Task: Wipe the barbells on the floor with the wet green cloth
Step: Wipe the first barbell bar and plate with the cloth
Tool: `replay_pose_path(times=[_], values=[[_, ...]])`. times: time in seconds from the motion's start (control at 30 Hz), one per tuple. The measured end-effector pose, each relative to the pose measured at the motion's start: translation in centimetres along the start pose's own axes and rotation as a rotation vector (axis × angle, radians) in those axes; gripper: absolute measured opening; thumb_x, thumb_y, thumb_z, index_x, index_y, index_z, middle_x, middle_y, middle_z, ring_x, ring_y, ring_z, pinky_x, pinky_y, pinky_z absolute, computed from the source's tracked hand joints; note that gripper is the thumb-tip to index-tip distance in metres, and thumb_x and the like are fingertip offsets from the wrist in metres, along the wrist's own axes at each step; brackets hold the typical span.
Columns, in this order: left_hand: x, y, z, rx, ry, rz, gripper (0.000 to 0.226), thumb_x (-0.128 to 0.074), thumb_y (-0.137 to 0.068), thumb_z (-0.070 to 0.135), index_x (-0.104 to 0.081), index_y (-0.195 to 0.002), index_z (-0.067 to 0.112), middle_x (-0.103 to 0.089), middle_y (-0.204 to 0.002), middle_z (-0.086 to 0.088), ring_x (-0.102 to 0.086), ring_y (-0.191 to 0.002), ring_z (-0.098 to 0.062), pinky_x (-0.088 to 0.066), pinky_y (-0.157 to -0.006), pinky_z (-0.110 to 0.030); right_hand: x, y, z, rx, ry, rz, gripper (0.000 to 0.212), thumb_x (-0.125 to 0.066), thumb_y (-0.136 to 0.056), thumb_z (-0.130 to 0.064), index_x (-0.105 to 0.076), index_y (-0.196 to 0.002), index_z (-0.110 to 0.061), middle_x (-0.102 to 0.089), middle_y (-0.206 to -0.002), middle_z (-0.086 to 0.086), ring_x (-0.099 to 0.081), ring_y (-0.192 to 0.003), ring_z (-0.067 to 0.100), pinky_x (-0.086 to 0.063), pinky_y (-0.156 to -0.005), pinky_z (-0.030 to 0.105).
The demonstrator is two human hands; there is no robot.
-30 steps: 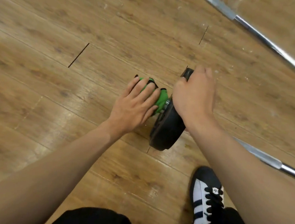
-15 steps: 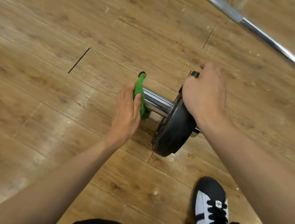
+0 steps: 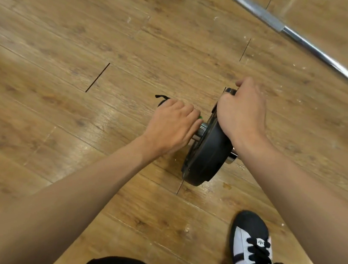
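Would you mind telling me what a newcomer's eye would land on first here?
The black weight plate standing on edge at centre right, with the right hand gripping its top rim. Just left, the left hand curls over the chrome sleeve, a sliver of green cloth peeking out. A second steel bar lies across the upper right.

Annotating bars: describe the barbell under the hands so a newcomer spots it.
On the wooden floor, look just beyond the black-and-white shoe. That barbell carries an upright black plate, right hand gripping its top, left hand round its sleeve; the top-right bar lies bare, untouched.
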State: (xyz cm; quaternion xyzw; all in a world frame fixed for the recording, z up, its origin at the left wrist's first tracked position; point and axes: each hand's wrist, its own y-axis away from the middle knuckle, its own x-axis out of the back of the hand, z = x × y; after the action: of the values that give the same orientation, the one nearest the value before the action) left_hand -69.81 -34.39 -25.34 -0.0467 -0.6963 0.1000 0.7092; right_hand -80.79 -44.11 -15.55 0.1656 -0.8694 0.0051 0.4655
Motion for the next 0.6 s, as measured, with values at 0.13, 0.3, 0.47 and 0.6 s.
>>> replay_pose_path(times=[0.13, 0.3, 0.47, 0.6], values=[[1.0, -3.4, 0.2, 0.089, 0.070, -0.196, 0.038, -0.037, -0.109, 0.037, -0.062, -0.088, 0.018, -0.070, -0.093, -0.011, -0.067, -0.085, -0.037, -0.030, -0.062, -0.037, 0.1, -0.4, 0.2, -0.019, -0.015, -0.007, 0.042, -0.048, -0.091, -0.012, -0.052, -0.133, -0.013, -0.055, -0.135, 0.004, -0.047, -0.129, 0.027, -0.037, -0.095, 0.034], [-0.7, 0.1, 0.3, 0.028, 0.068, 0.189, 0.027, -0.052, -0.109, 0.028, -0.063, -0.100, 0.005, -0.061, -0.101, -0.015, -0.056, -0.088, -0.032, -0.042, -0.077, -0.042, 0.1, 0.0, 0.3, -0.019, -0.025, 0.010, 0.040, -0.050, -0.091, -0.015, -0.052, -0.131, -0.014, -0.055, -0.134, 0.003, -0.047, -0.128, 0.026, -0.039, -0.097, 0.035], [-1.5, 3.6, 1.2, 0.043, -0.035, -0.005, 0.050, -0.027, -0.114, 0.037, -0.057, -0.138, 0.005, -0.060, -0.136, -0.016, -0.055, -0.128, -0.034, -0.035, -0.118, -0.047, -0.1, 0.4, 0.3, -0.013, -0.011, 0.028, 0.035, -0.050, -0.092, -0.014, -0.051, -0.127, -0.016, -0.052, -0.126, 0.000, -0.041, -0.129, 0.024, -0.028, -0.087, 0.031], [0.6, -2.2, 1.0, 0.118, 0.008, -0.155, 0.046, -0.030, -0.110, 0.037, -0.053, -0.073, 0.021, -0.069, -0.082, -0.010, -0.062, -0.072, -0.033, -0.042, -0.065, -0.040, 0.1, 0.4, 0.5, -0.009, -0.025, 0.019, 0.028, -0.049, -0.091, -0.014, -0.050, -0.119, -0.019, -0.052, -0.121, -0.002, -0.045, -0.123, 0.024, -0.034, -0.089, 0.034]])
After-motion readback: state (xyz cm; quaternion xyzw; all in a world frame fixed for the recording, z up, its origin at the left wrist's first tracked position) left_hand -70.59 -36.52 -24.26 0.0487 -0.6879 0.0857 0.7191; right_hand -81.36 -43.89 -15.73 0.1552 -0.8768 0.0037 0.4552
